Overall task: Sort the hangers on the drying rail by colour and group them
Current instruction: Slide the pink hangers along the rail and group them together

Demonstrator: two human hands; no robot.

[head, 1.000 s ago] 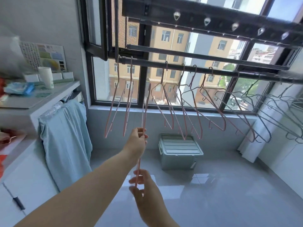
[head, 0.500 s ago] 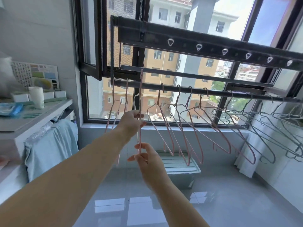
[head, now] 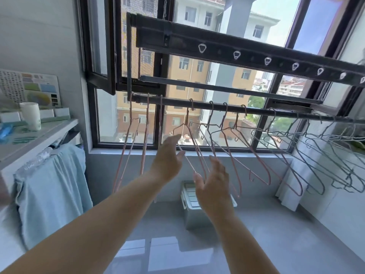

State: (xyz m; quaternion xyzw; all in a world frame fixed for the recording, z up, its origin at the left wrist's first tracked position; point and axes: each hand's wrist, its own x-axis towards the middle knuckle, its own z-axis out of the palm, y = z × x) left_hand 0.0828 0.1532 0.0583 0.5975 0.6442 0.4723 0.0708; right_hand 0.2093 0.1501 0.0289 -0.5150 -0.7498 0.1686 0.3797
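Observation:
A dark drying rail runs across the window. Several pink wire hangers hang on its left and middle part, three of them edge-on at the far left. Several grey hangers crowd the right end. My left hand is raised below the rail with straight fingers, just right of the third pink hanger, holding nothing. My right hand is open, palm turned left, in front of the lower bars of the middle pink hangers.
A white counter at the left carries a cup and small boxes, with a light blue cloth hanging off its front. A grey lidded bin stands on the floor below the window. The window sash is swung inward.
Both hands have let go of the pink hanger they held; it now hangs on the rail at the left. The hands have opened and shifted right. The view has tilted upward.

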